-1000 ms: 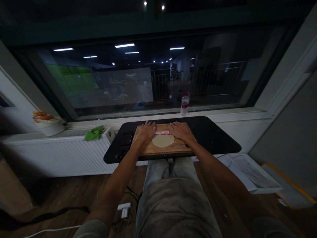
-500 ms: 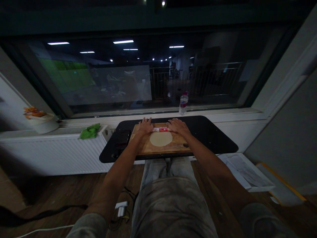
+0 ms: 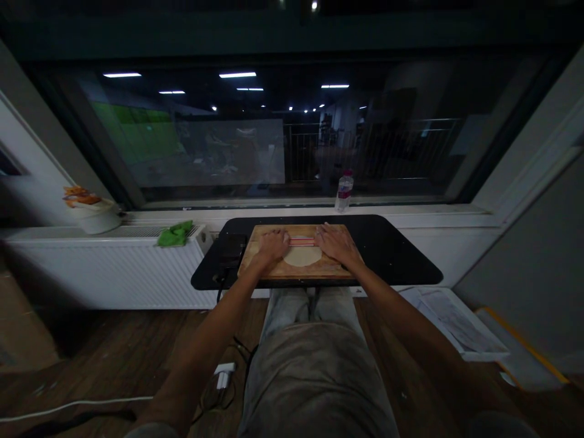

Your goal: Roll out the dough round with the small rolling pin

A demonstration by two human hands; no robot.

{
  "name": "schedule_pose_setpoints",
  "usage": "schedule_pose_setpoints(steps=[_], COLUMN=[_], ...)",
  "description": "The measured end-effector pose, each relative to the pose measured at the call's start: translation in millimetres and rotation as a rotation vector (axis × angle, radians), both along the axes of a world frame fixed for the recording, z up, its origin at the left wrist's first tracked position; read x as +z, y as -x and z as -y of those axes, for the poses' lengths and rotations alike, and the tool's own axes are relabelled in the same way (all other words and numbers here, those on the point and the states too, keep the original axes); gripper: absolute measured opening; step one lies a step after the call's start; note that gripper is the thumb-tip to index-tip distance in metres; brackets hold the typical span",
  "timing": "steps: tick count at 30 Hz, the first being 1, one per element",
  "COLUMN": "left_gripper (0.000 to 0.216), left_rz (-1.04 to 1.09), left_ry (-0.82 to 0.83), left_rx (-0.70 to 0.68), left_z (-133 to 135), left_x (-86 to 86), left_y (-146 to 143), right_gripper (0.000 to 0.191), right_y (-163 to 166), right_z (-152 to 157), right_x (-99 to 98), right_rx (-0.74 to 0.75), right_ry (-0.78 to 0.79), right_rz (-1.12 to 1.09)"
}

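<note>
A flat, pale round of dough [image 3: 303, 258] lies on a wooden board [image 3: 298, 230]. Across the dough, back from its middle, rests a red-and-white rolling pin [image 3: 302, 242]. My left hand [image 3: 274, 244] is closed over the pin's left end, and my right hand [image 3: 335, 243] covers its right end. Both palms face down, and only the pin's middle stretch shows between them. Parts of the dough's far side show behind the pin.
Under the board is a black table [image 3: 392, 255] with a dark phone-like device [image 3: 232, 250] at left. A bottle [image 3: 344, 191] stands on the windowsill. A green cloth [image 3: 174, 233] and a white pot [image 3: 93, 219] sit on the radiator [image 3: 114, 274]. A white tray [image 3: 456, 322] is low at right.
Both hands have drawn the rolling pin nearer my body, from the dough's far edge onto the dough. The pin has turned, showing stripes instead of its lettering. The view has shifted slightly.
</note>
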State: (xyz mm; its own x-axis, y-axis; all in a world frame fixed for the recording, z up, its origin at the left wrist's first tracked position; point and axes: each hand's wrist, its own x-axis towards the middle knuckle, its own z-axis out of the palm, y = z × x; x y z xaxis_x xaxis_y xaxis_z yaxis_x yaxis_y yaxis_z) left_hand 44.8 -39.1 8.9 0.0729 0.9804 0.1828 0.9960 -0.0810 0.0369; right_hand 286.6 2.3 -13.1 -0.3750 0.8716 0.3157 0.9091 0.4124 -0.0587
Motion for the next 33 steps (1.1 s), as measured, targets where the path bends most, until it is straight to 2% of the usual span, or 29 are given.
schedule_pose_setpoints(steps=[5,9,14,18,24,28,33], left_gripper=[0.048,0.052,0.051,0.053,0.055,0.057,0.058], left_rz=[0.035,0.079,0.076,0.085,0.125,0.129,0.116], left_ry=[-0.106,-0.175,-0.207,-0.238,-0.285,-0.283,-0.232], left_rx=[-0.084,-0.155,-0.242,-0.266,-0.291,-0.277,-0.296], left_z=[19,34,52,69,96,96,74], left_x=[-13.7,-26.0,-31.6,-36.6,-50.5,-51.7,-43.5], left_y=[5,11,18,21,26,25,25], right_gripper=[0.062,0.061,0.062,0.062,0.062,0.062,0.065], right_y=[3,-3,-13,-19,-19,-18,-18], right_z=[32,59,80,95,122,122,98], right_x=[4.8,1.7,-3.8,-6.5,-18.6,-21.0,-12.4], right_rx=[-0.028,0.003,0.073,0.113,0.093,0.085,0.097], right_ry=[0.028,-0.037,-0.111,-0.120,-0.169,-0.179,-0.134], right_rz=[0.030,0.021,0.013,-0.030,-0.146,-0.151,-0.063])
